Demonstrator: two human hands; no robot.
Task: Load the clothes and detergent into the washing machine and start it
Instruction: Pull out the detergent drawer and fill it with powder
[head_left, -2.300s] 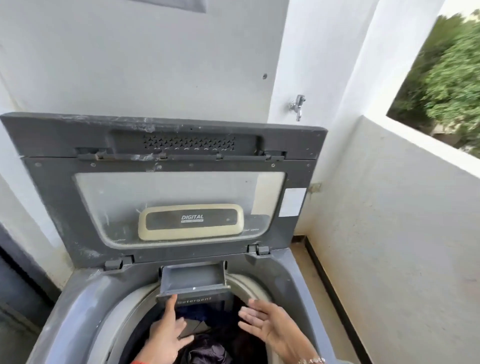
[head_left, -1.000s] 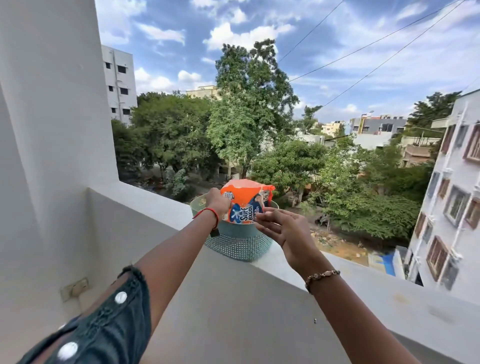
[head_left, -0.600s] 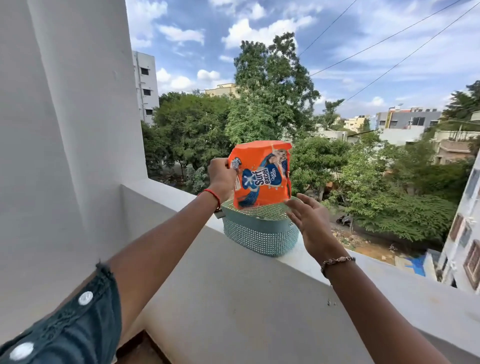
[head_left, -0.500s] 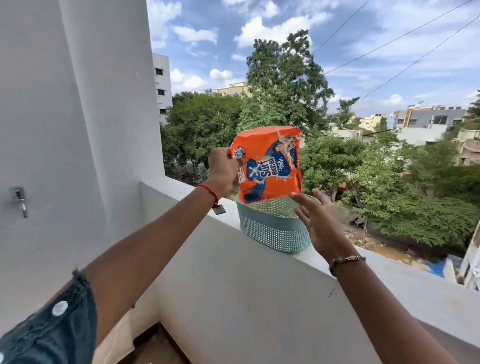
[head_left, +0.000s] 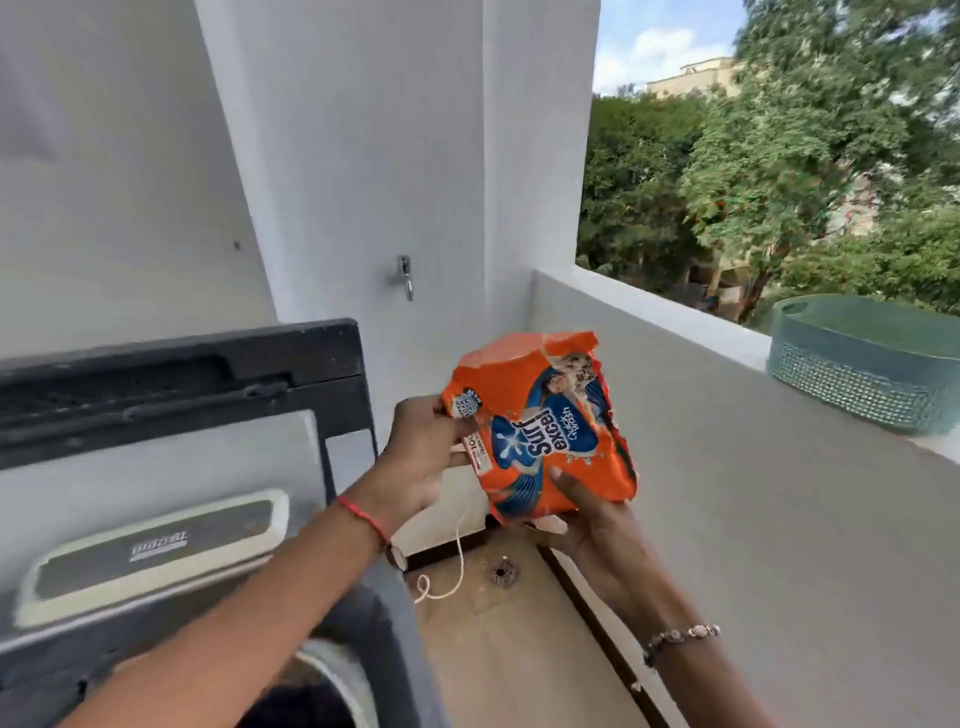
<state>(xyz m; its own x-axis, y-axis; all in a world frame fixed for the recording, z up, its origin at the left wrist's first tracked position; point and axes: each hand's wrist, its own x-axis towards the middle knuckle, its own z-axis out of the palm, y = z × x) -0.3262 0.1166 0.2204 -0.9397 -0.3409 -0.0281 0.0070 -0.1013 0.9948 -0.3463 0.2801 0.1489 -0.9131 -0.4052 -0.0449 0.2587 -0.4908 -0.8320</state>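
- One big change first: the washing machine (head_left: 171, 519) is back in view, filling the frame from about 7 to 10 o'clock with its lid (head_left: 176, 395) standing up, whereas a moment ago the view was all sky and trees. So the person has turned away from the ledge and back toward the machine.
- The teal basket (head_left: 862, 374) the packet came out of now sits way over at 3 o'clock on the parapet (head_left: 649, 306), well apart from both hands.
- The orange detergent packet (head_left: 540, 431) is dead centre, held up in the air over the balcony floor just right of the machine, its torn top edge pointing to 12.
- The left hand (head_left: 421, 457) has its fingers curled shut on the packet's left edge.
- The right hand (head_left: 587, 519), which was open and empty half a second ago, now cups the packet's bottom corner, thumb pressed on the front.
- Tiny stuff: a floor drain (head_left: 502, 571) and a loose bit of string (head_left: 447, 571) lie below the packet at 6 o'clock.
- My guess is fetching is done and pouring the powder comes next; the machine hasn't been started yet.
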